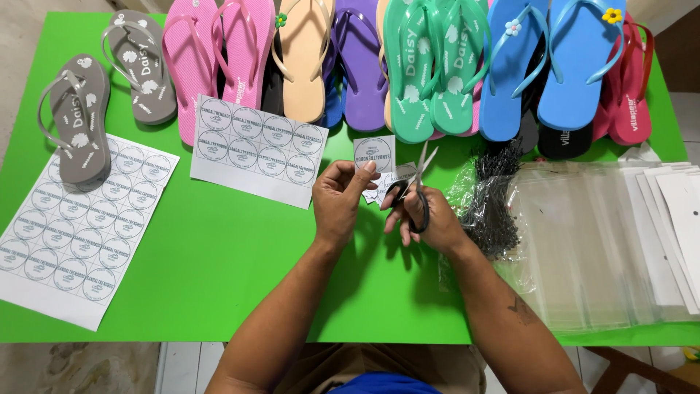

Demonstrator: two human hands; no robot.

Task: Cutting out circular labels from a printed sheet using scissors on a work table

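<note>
My left hand pinches a small square paper label with a round print, held up over the green table. My right hand grips black-handled scissors, their blades parted and pointing up beside the label's right edge. A few cut paper scraps lie just under the two hands.
Two sheets of round-print labels lie on the table: a part-cut sheet and a full sheet. Several coloured flip-flops line the far edge, grey flip-flops at left. A bundle of black tag pins and clear plastic bags lie right.
</note>
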